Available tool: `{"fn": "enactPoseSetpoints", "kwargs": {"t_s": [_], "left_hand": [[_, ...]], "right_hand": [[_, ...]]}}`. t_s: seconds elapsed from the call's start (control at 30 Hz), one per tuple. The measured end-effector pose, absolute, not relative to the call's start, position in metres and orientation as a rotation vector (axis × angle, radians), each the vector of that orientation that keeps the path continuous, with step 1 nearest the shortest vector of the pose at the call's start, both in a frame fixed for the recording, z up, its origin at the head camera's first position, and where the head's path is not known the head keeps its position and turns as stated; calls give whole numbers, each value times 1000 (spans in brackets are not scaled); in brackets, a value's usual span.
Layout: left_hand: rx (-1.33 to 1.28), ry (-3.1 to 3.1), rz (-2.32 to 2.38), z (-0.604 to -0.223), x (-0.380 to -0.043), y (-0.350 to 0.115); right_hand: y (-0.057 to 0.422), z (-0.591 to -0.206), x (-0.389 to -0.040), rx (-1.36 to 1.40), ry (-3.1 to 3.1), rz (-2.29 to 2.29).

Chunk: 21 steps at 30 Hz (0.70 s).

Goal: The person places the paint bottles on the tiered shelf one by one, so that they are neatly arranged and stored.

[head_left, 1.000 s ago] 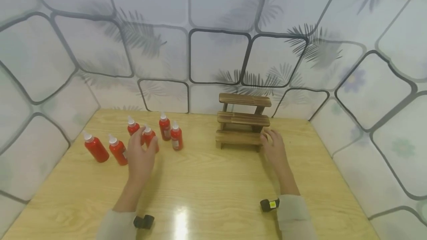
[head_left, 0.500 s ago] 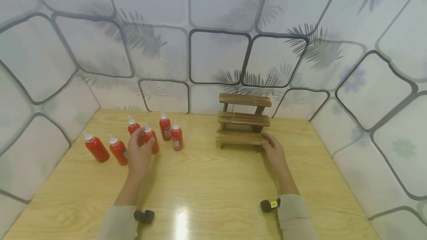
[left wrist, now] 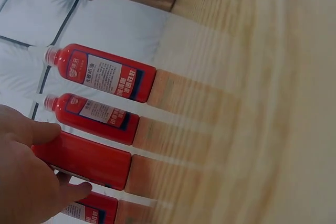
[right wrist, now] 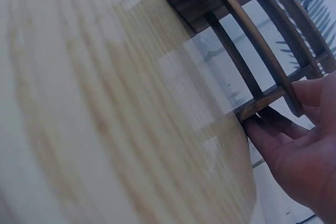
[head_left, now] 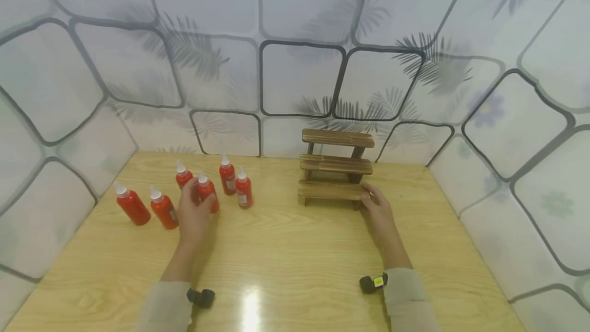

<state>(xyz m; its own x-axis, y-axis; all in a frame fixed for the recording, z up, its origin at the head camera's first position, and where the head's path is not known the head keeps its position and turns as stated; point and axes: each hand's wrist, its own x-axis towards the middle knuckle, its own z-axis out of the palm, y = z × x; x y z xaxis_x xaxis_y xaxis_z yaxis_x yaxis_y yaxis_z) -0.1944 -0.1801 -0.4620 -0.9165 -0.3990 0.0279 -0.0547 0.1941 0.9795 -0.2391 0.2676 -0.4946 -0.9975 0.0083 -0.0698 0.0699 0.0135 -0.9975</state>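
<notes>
In the head view, my left hand [head_left: 194, 215] is around a red squeeze bottle [head_left: 207, 193] with a white pointed nozzle. The left wrist view shows thumb and fingers pinching opposite sides of that bottle [left wrist: 84, 158], which stands on the table. My right hand [head_left: 379, 211] holds the right end of the lowest step of a three-tier wooden display stand [head_left: 336, 164]. Seen from the right wrist, the thumb lies on the step [right wrist: 257, 51] and the other fingers are beneath, partly hidden.
More red bottles stand close by: one [head_left: 243, 192] to the right, another [head_left: 228, 178] behind, a third [head_left: 165, 211] to the left, among several. The light wooden table [head_left: 286, 260] meets patterned walls [head_left: 226, 76] at its back and sides.
My left hand has closed in on the red bottle. The right hand's fingers have settled onto the end of the stand's lowest step. Bottles and stand stay where they were.
</notes>
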Motion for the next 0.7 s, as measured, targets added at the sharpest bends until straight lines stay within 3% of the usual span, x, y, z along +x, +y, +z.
{"fn": "enactPoseSetpoints", "kwargs": {"t_s": [0.3, 0.7], "left_hand": [[447, -2221, -1760, -458, -193, -180], [271, -2177, -1619, -436, -186, -179]], "right_hand": [[266, -494, -237, 119, 2212, -2151], [265, -493, -236, 120, 2290, -2085]]}}
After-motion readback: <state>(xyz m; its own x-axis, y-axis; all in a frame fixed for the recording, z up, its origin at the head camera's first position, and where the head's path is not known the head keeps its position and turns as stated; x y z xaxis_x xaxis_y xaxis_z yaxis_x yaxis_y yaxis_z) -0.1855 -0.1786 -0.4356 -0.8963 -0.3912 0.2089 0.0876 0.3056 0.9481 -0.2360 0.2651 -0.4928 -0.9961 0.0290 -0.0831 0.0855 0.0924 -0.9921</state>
